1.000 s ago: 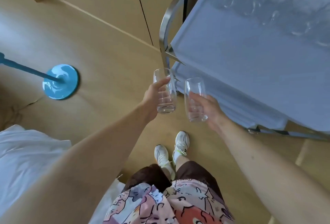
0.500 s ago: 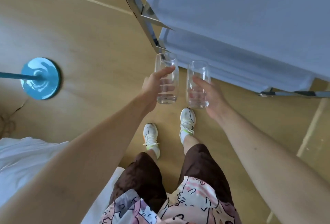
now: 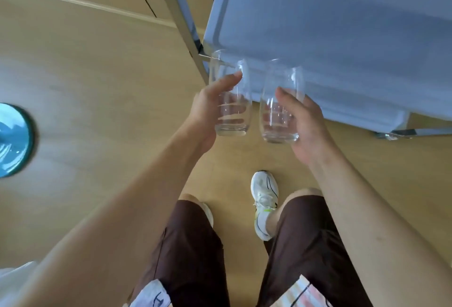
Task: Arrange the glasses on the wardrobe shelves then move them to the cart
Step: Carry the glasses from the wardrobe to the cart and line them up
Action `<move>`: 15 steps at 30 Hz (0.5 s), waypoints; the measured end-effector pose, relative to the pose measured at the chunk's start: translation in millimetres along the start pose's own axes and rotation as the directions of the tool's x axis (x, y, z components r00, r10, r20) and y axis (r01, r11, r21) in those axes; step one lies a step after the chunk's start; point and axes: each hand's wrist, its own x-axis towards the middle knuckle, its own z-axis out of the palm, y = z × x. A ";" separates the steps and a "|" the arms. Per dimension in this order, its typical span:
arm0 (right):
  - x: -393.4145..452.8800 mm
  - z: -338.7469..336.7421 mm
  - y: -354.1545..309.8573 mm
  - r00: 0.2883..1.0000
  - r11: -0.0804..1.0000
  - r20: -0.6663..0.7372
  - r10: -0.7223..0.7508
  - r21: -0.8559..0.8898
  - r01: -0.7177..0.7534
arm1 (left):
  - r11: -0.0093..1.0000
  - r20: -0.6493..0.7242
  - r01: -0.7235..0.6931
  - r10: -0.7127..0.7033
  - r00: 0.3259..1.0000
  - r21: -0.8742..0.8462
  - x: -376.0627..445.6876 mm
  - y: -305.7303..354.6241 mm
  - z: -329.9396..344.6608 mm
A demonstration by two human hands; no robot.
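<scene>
1. Nearest the camera, the person's brown shorts [image 3: 195, 253] and a white shoe [image 3: 265, 204] stand on the wooden floor [image 3: 97, 74].
2. Further out, the left hand [image 3: 208, 113] grips one glass [image 3: 231, 96], fingers wrapped round it; the right hand [image 3: 305, 125] grips a second glass [image 3: 281, 103], both upright, just apart.
3. Beyond, the cart [image 3: 342, 37] waits. This looks like the carrying step; next, each glass needs setting gently on a cart shelf.

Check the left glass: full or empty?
Empty. The left glass is clear throughout, with the left hand's fingers visible through it.
</scene>
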 end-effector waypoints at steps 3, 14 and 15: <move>21.1 -1.6 -3.6 0.997 0.996 0.026 -0.074 0.053 0.073 | 0.996 0.040 -0.073 0.075 0.996 -0.059 23.3 2.5 -3.3; 86.5 -8.8 -17.8 0.916 0.922 0.115 -0.383 0.113 0.371 | 0.898 0.262 -0.410 0.438 0.860 -0.159 105.1 26.7 -8.9; 91.7 -9.6 -18.9 0.906 0.912 0.123 -0.406 0.118 0.393 | 0.889 0.293 -0.423 0.458 0.840 -0.176 111.1 27.8 -9.0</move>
